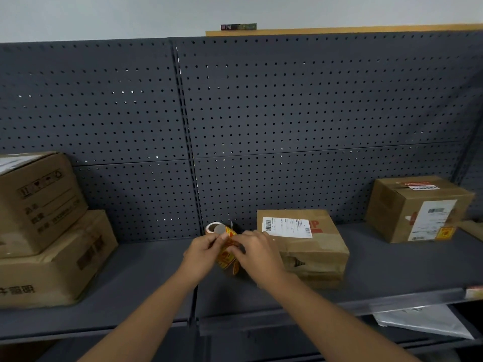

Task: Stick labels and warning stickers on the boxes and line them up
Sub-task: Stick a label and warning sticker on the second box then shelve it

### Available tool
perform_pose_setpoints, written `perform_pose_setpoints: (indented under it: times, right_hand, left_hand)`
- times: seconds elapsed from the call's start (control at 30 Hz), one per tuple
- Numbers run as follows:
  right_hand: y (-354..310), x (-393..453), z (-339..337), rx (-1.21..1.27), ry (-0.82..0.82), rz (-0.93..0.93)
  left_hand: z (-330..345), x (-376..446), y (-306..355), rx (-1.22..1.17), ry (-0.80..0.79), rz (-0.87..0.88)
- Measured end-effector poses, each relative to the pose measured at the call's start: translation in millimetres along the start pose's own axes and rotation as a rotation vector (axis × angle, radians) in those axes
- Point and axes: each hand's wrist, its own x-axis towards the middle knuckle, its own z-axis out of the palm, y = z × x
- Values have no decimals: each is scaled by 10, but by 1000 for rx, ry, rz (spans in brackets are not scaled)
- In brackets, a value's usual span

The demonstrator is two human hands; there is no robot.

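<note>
A strip of yellow-and-red warning stickers [228,253] hangs between my hands over the dark shelf [146,283]. My left hand [201,254] pinches its upper edge and my right hand [257,253] pinches it from the right. Just behind them a sticker roll [214,228] lies on the shelf. Right of my hands sits a crumpled brown box [313,254] with a white shipping label [286,226] on top. Farther right stands a taller box [418,209] carrying a white label and a yellow warning sticker [445,233].
Two stacked cardboard boxes [44,231] fill the shelf's left end. A grey pegboard wall [261,113] backs the shelf. A grey plastic mailer bag [420,321] lies on the lower level at the right. Another box's corner [473,229] shows at the far right edge.
</note>
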Motion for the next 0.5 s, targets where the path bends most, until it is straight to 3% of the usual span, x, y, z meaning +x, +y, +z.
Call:
perform_pose_setpoints:
  times: [0.27, 0.5]
  right_hand:
    - [124, 85, 13, -10, -38, 11]
    - [146, 163, 20, -38, -50, -12]
  left_hand:
    - [-140, 22, 49, -2, -231, -32]
    - [-114, 7, 121, 218, -139, 42]
